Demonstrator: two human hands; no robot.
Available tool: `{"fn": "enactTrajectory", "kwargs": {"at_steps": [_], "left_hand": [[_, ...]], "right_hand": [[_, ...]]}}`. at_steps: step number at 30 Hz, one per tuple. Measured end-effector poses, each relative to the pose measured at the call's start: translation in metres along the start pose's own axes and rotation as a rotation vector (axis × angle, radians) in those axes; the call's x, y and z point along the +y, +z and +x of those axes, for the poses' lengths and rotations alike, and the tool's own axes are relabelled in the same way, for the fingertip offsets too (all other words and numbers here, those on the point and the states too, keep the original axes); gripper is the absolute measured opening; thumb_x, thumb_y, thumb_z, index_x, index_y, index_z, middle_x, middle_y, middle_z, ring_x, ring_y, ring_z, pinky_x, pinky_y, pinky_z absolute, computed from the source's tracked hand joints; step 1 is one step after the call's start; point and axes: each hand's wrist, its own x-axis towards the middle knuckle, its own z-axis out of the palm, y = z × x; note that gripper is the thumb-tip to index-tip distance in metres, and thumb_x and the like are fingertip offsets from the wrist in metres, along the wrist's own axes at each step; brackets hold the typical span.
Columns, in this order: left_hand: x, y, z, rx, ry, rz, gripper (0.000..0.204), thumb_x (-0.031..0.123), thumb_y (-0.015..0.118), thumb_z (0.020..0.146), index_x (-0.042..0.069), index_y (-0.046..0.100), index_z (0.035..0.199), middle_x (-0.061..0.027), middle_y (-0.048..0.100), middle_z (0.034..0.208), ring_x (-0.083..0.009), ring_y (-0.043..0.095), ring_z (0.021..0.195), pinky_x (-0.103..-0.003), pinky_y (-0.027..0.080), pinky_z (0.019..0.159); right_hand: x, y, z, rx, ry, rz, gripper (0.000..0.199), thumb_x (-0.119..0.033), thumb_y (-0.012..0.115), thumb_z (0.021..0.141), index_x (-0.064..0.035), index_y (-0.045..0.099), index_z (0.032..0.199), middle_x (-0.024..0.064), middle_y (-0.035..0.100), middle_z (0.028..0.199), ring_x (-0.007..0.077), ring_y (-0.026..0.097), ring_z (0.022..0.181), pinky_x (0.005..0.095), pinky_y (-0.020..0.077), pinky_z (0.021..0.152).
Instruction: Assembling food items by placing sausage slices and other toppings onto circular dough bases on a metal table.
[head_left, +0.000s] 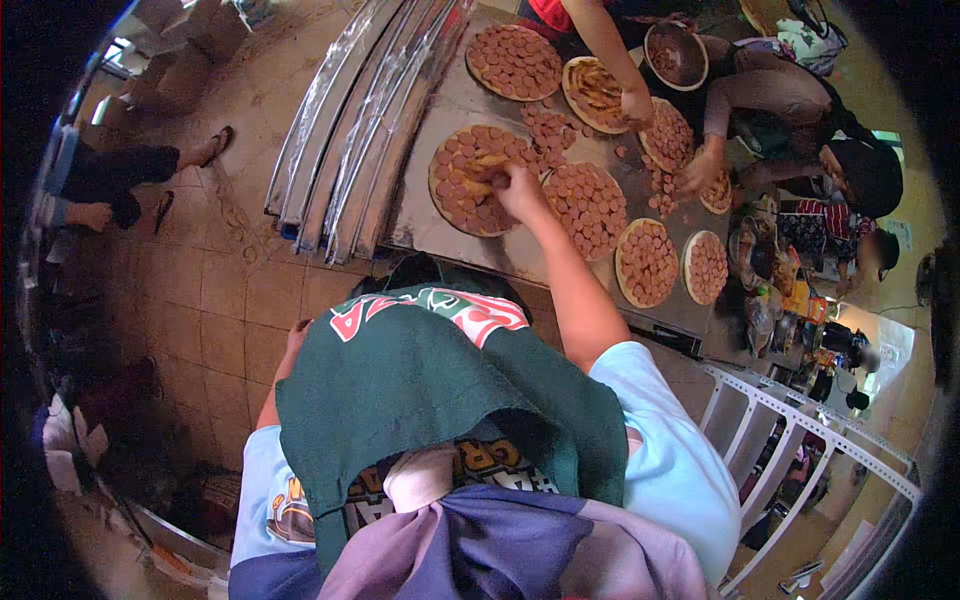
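My right hand (520,192) reaches over a round pizza (462,200) covered with reddish-brown slices. Its fingers are pinched together at the yellow-orange topping strips (487,165) in the middle of that pizza. They appear to grip one of these strips. Beside my hand lies a loose heap of slices (550,135), and to its right another slice-covered pizza (585,210). My left hand (299,331) hangs low at my left side, partly hidden behind my green apron (420,380), so its fingers do not show clearly.
Several more pizzas, including one with yellow strips (597,92), share the metal table (425,150). Two co-workers' hands (637,105) work across it. Stacked plastic-wrapped panels (360,130) stand left of the table. A white metal rack (800,420) is at the right.
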Motion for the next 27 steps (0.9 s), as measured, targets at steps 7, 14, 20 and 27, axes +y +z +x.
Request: {"fn": "enactTrajectory", "kwargs": {"at_steps": [7, 14, 20, 27], "left_hand": [[-0.007, 0.002, 0.003, 0.012, -0.006, -0.06, 0.04, 0.03, 0.065, 0.085, -0.002, 0.062, 0.108, -0.0112, 0.065, 0.101, -0.0174, 0.06, 0.093, -0.03, 0.046, 0.083], [0.002, -0.004, 0.005, -0.027, -0.033, -0.031, 0.037, 0.028, 0.064, 0.085, -0.002, 0.062, 0.107, -0.0102, 0.066, 0.101, -0.0174, 0.06, 0.093, -0.029, 0.046, 0.082], [0.008, -0.009, 0.003, -0.043, 0.032, 0.012, 0.035, 0.027, 0.063, 0.086, -0.002, 0.062, 0.107, -0.0108, 0.066, 0.1, -0.0177, 0.061, 0.093, -0.029, 0.046, 0.083], [0.008, -0.006, 0.0, -0.022, 0.004, 0.034, 0.037, 0.029, 0.064, 0.086, -0.002, 0.062, 0.107, -0.011, 0.066, 0.1, -0.0172, 0.061, 0.092, -0.029, 0.046, 0.082]], "right_hand": [[-0.002, -0.014, -0.002, -0.185, 0.352, 0.692, 0.017, 0.001, 0.062, 0.078, 0.0034, 0.062, 0.094, 0.0091, 0.066, 0.088, 0.0174, 0.064, 0.08, 0.0289, 0.0518, 0.067], [-0.017, -0.028, -0.008, -0.177, 0.484, 1.137, 0.02, 0.002, 0.061, 0.079, 0.0042, 0.06, 0.099, 0.0114, 0.066, 0.088, 0.0193, 0.064, 0.076, 0.0314, 0.0549, 0.069], [-0.016, -0.022, -0.005, -0.152, 0.493, 1.016, 0.017, 0.004, 0.059, 0.08, 0.0046, 0.061, 0.097, 0.0121, 0.066, 0.086, 0.0207, 0.064, 0.066, 0.0303, 0.0549, 0.063], [0.006, 0.026, 0.011, 0.005, 0.075, 0.148, 0.014, 0.0, 0.059, 0.075, 0.0063, 0.063, 0.088, 0.017, 0.065, 0.084, 0.0243, 0.063, 0.074, 0.0331, 0.0505, 0.067]]}}
